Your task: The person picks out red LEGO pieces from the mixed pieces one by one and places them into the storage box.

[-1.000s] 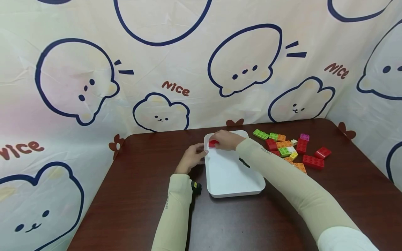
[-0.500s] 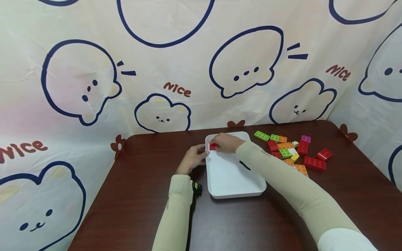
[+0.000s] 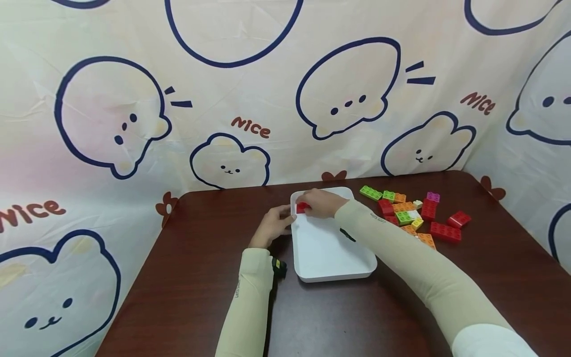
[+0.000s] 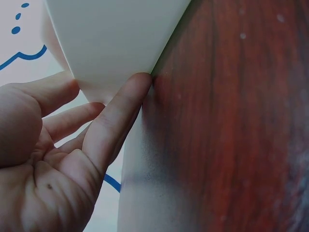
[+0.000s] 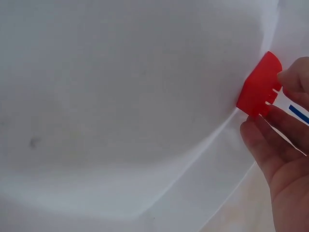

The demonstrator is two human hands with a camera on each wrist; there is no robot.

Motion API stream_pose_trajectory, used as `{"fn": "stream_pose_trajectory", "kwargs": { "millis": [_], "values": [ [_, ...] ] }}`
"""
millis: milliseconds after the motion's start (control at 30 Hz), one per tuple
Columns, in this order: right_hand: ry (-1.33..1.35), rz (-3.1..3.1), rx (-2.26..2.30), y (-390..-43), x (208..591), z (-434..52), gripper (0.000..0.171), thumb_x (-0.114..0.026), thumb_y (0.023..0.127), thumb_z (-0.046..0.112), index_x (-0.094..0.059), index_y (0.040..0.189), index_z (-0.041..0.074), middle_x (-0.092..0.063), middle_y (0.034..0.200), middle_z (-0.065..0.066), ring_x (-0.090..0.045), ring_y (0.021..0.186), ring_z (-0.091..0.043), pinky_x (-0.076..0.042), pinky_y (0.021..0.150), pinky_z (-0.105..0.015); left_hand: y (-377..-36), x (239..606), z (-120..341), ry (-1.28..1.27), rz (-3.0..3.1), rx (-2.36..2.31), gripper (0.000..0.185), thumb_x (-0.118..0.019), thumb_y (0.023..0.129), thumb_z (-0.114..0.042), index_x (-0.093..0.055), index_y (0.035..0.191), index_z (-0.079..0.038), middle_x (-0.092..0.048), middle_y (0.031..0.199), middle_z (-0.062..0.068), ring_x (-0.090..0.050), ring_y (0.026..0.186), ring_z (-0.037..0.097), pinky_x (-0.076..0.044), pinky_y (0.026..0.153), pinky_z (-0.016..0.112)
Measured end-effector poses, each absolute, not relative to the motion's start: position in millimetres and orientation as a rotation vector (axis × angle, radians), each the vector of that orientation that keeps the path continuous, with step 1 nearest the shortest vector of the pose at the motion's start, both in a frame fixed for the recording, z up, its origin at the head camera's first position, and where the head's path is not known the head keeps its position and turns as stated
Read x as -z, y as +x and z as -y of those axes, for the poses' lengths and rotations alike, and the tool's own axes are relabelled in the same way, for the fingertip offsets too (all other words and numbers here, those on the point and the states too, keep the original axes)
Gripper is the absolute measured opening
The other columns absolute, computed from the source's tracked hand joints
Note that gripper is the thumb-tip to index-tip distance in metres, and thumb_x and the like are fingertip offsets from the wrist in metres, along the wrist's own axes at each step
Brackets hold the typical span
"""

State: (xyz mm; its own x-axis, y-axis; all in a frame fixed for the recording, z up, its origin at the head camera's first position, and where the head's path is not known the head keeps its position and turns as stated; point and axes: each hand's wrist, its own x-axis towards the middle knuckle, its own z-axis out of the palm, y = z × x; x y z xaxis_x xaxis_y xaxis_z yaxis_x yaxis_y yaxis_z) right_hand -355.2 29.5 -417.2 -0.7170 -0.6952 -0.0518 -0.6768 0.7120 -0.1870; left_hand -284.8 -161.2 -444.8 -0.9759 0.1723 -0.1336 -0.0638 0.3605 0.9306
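In the tray's far left corner my right hand (image 3: pixel 322 202) pinches a red toy building brick (image 3: pixel 302 207). The right wrist view shows this brick (image 5: pixel 258 87) low against the tray wall, between thumb and fingertips. My left hand (image 3: pixel 270 226) holds the left edge of the white tray (image 3: pixel 332 250). Seen from the left wrist, the fingers of that hand (image 4: pixel 58 159) lie against the outer wall of the tray (image 4: pixel 113 43), one fingertip at its bottom edge and the thumb at the rim.
Loose toy bricks lie right of the tray, including a large red brick (image 3: pixel 446 231), a green brick (image 3: pixel 371 192), a purple brick (image 3: pixel 432 197) and an orange brick (image 3: pixel 426 240). The brown table (image 3: pixel 200 277) ends at a patterned cloth (image 3: pixel 276 89) behind.
Both hands and the tray stay almost in place; the right hand keeps its pinch on the red brick. The head view shifts very slightly.
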Motion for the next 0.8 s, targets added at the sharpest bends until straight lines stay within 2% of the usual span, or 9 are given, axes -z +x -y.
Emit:
{"fn": "stream_pose_trajectory", "kwargs": {
  "millis": [367, 800],
  "values": [
    [-1.044, -2.848, 0.268, -346.2, 402.1, -35.2, 0.050, -0.076, 0.093, 0.028, -0.061, 0.141, 0.021, -0.057, 0.144, -0.008, -0.052, 0.133, -0.028, -0.049, 0.105, -0.041, -285.0, 442.7, 159.7, 0.083, -2.450, -1.631, 0.052, -0.064, 0.101, -0.016, -0.048, 0.149, -0.004, -0.058, 0.135, 0.020, -0.069, 0.106, 0.033, -0.062, 0.081, 0.041],
    [-1.077, -2.974, 0.395, -332.0, 375.3, -42.2, 0.046, -0.071, 0.095, 0.034, -0.064, 0.138, 0.018, -0.062, 0.137, -0.006, -0.058, 0.125, -0.025, -0.050, 0.104, -0.046, -285.3, 443.6, 158.6, 0.091, -2.443, -1.631, 0.053, -0.065, 0.101, -0.016, -0.048, 0.149, -0.003, -0.058, 0.135, 0.020, -0.069, 0.105, 0.033, -0.062, 0.081, 0.042]
  ]
}}
